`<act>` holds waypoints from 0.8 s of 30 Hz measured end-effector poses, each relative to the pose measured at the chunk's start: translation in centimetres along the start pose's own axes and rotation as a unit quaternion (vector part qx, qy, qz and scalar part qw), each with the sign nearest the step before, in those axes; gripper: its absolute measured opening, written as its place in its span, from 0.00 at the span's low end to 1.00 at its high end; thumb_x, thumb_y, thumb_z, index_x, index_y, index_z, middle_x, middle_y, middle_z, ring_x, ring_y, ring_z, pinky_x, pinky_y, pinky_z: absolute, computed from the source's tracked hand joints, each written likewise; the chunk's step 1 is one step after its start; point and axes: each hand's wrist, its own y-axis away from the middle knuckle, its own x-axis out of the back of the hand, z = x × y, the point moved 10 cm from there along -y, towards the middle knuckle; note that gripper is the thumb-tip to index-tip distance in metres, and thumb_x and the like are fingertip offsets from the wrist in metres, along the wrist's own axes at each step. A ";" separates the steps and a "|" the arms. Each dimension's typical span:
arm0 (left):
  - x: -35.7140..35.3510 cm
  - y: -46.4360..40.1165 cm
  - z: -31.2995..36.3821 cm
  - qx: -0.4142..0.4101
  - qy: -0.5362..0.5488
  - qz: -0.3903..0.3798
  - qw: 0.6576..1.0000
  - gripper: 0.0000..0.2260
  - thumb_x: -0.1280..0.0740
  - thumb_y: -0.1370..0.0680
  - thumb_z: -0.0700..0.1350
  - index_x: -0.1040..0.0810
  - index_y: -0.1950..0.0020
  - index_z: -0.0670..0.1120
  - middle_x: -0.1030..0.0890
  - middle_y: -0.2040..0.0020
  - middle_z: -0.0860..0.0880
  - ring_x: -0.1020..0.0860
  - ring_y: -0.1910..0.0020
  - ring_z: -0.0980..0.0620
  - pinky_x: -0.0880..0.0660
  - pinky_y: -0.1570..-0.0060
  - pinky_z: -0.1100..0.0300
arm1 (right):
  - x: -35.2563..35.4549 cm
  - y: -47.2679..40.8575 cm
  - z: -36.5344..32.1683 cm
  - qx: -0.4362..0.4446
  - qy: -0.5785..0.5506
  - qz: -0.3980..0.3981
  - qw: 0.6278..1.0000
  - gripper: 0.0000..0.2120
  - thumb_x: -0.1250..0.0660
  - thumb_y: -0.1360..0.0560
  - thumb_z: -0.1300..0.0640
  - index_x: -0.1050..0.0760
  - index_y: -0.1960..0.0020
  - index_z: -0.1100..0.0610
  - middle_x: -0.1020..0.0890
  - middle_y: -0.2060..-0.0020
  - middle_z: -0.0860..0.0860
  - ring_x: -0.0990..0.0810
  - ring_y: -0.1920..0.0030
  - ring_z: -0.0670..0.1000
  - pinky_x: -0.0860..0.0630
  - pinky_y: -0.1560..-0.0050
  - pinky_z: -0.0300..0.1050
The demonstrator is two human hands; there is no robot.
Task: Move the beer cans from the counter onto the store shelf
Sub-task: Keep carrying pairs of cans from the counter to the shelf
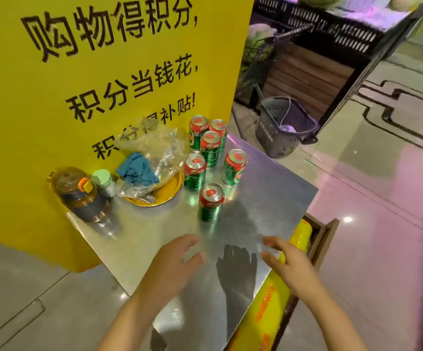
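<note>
Now, what I see from the head view:
Counter: the steel counter stands against a yellow sign with black characters.
Cans: six green-and-red beer cans stand upright on the counter, none on a shelf that I can see. Three make a tight group at the back beside the sign. Two stand a little nearer to me. The nearest can stands alone in front of them.
Left hand: my left hand hovers over the near part of the counter. Its fingers are relaxed and slightly apart, holding nothing.
Right hand: my right hand hovers over the near right edge. Its fingers are loosely spread, also holding nothing. Both hands are apart from the nearest can.
Other things: a brown bottle, a yellow plate carrying a plastic bag and a blue cloth.
Floor: a grey basket stands behind the counter.
</note>
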 end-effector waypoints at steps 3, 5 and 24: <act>-0.5 -2.6 -0.8 0.054 0.043 0.031 0.997 0.14 0.31 0.25 0.45 0.26 0.40 0.50 0.23 0.44 0.54 0.26 0.43 0.55 0.34 0.52 0.69 | 1.0 -6.2 0.2 0.018 0.009 -0.026 0.999 0.18 0.33 0.24 0.53 0.28 0.35 0.54 0.24 0.42 0.44 0.26 0.39 0.45 0.32 0.42 0.38; -0.9 -4.4 -1.7 0.086 0.064 0.056 0.993 0.16 0.29 0.26 0.43 0.27 0.40 0.49 0.22 0.45 0.51 0.25 0.43 0.52 0.33 0.51 0.65 | 1.2 -10.3 0.1 0.035 0.006 -0.034 0.999 0.20 0.33 0.24 0.53 0.30 0.34 0.55 0.24 0.39 0.48 0.26 0.38 0.47 0.32 0.41 0.39; -2.7 -11.6 0.1 0.095 0.200 0.212 0.952 0.26 0.22 0.36 0.38 0.29 0.46 0.57 0.21 0.50 0.57 0.22 0.53 0.63 0.29 0.55 0.75 | -0.7 -26.3 -2.6 0.071 -0.201 -0.107 0.971 0.39 0.24 0.34 0.66 0.39 0.28 0.56 0.26 0.39 0.51 0.27 0.41 0.49 0.28 0.41 0.42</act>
